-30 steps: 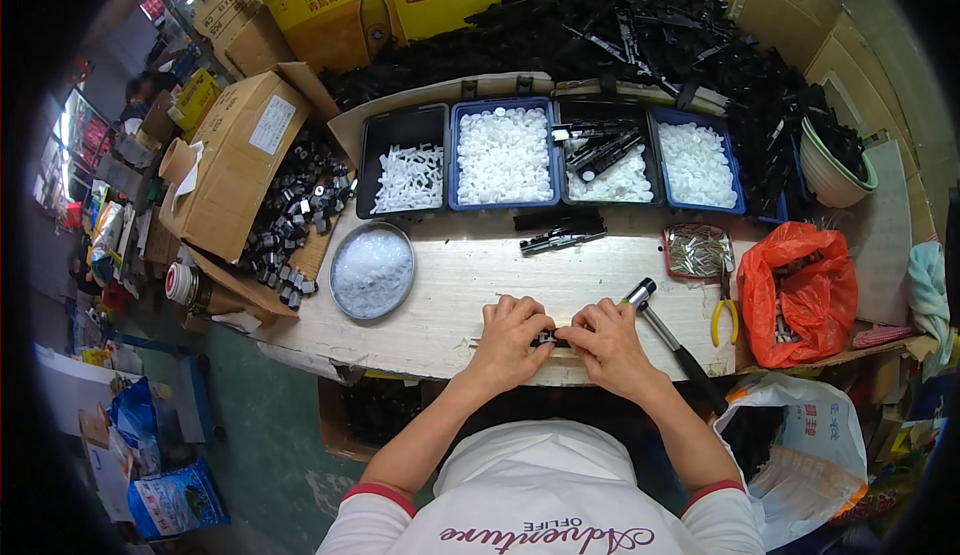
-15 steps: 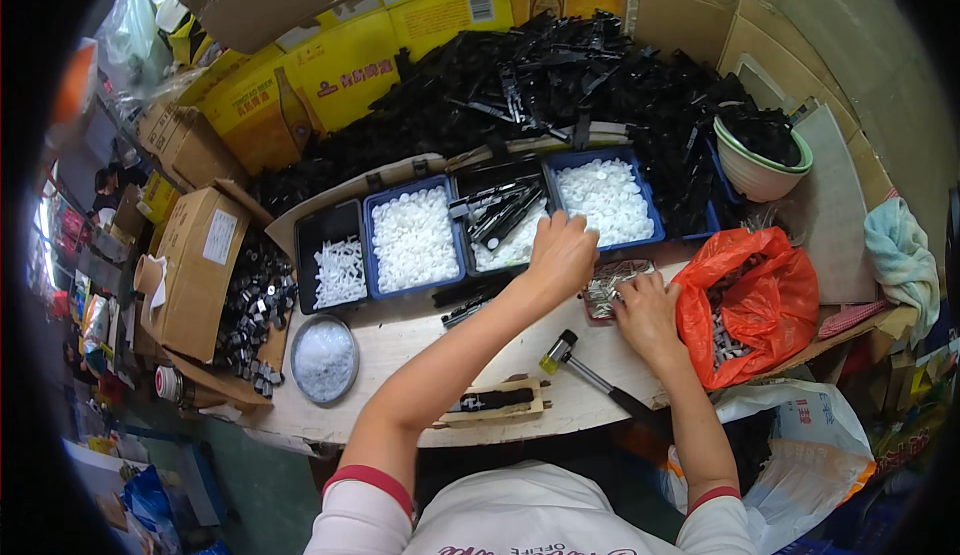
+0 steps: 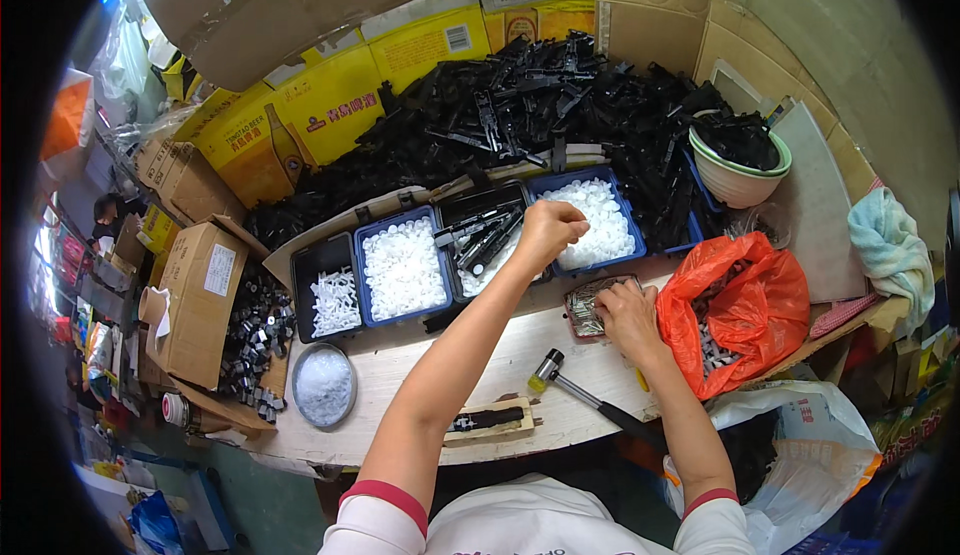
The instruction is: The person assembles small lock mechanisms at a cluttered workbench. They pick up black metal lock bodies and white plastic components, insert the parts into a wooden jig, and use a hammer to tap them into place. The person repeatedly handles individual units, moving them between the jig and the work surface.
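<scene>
My left hand (image 3: pixel 550 233) is over the near left edge of the right-hand blue bin (image 3: pixel 600 263), which is full of small white plastic pieces. Its thumb and fingers are pinched together; anything between them is too small to make out. Left of it, a black bin (image 3: pixel 515 187) has several long black parts (image 3: pixel 490 240) lying on white pieces. My right hand (image 3: pixel 628 313) is at the small shallow box of metal pins (image 3: pixel 570 323), its fingers bent down onto the pins and closed. Whatever those fingertips hold is hidden.
A hammer (image 3: pixel 580 392) lies near a wooden fixture (image 3: pixel 520 410) cradling a black part. An orange plastic bag (image 3: pixel 770 300) of grey pieces stands right of my right hand. Farther left are a round dish (image 3: pixel 296 387) and a carton (image 3: pixel 195 295). Black parts (image 3: pixel 480 105) pile up behind the bins.
My left hand has moved away from me, closer over the right-hand blue bin. My right hand stays at the box of pins. The whole view has shifted slightly.
</scene>
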